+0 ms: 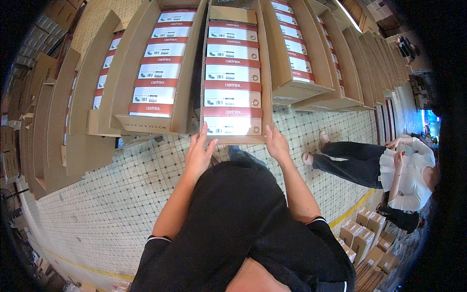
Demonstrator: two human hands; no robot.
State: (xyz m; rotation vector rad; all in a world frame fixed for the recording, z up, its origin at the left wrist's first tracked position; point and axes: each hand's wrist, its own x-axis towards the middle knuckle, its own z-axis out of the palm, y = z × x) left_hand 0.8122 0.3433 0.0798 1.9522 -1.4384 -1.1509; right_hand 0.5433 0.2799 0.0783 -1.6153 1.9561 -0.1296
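Gripping the near end of a long open corrugated-cardboard carton [265, 73], both hands sit at its lower corners: left hand [199, 153] flat against the left corner with fingers spread and pointing up along the wall, right hand [276, 143] on the right corner, fingers loosely curled over the edge. The carton lies on the floor directly ahead of the person, flaps open, filled with a single row of shoeboxes [232, 73], rectangular, end-on, each with a white label face and a red band. A like carton [146, 124] lies just beside it on the left, another [301, 90] on the right; more brown cartons fan out on both sides. Floor [97, 204]: small pale square tiles with dark grout, matte. Another person [384, 168] in dark trousers and a white top sits on the floor at right, near small stacked brown boxes [365, 233].
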